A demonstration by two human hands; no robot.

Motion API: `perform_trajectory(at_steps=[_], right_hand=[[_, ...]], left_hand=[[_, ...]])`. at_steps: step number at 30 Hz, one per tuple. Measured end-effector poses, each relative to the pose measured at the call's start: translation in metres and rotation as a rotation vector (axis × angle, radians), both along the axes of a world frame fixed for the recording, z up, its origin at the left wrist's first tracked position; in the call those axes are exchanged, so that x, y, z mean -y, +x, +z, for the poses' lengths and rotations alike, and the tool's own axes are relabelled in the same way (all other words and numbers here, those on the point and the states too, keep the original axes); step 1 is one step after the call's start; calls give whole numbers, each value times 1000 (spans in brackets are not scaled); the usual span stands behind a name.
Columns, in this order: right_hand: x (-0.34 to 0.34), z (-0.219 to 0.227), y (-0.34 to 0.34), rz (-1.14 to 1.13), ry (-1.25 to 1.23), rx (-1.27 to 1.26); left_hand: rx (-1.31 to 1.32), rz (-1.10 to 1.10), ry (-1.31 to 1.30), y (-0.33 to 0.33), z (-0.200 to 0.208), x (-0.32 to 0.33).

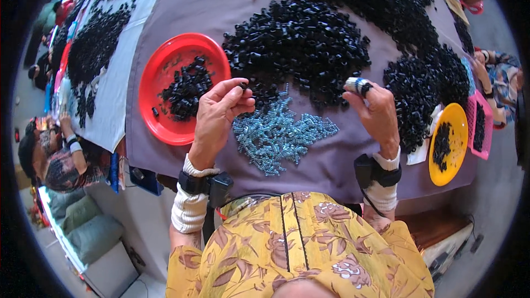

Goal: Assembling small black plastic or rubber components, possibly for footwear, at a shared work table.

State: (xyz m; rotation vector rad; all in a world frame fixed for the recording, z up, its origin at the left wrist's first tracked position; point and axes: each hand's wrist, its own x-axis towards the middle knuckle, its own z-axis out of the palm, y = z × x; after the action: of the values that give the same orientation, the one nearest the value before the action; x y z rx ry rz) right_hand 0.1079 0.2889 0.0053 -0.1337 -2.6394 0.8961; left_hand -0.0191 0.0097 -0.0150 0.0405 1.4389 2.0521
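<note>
My left hand is raised beside the red plate, its thumb and forefinger pinching a small black plastic piece. My right hand is over the table at the right, with fingers curled and a striped white and blue covering on a finger. Whatever lies between its fingertips is hidden. Between the hands lies a heap of small blue-grey metal coil springs. Behind it spreads a big pile of small black plastic pieces. More black pieces lie in the red plate.
A grey-purple cloth covers the table. Right of me are another black heap, a yellow plate and a pink basket. People sit along both sides. On the left, a white-covered table bears more black piles.
</note>
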Motion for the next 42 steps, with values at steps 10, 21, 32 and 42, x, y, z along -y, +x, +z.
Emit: perform_trajectory(at_steps=[10, 21, 32, 42], right_hand=[[63, -31, -69, 241, 257, -3], [62, -31, -85, 244, 297, 13], [66, -34, -82, 372, 531, 132], [62, -1, -71, 348, 53, 13]], left_hand=[[44, 84, 16, 7, -4, 16], [55, 49, -23, 7, -7, 12], [47, -39, 2, 8, -7, -1], [33, -85, 20, 9, -6, -18]])
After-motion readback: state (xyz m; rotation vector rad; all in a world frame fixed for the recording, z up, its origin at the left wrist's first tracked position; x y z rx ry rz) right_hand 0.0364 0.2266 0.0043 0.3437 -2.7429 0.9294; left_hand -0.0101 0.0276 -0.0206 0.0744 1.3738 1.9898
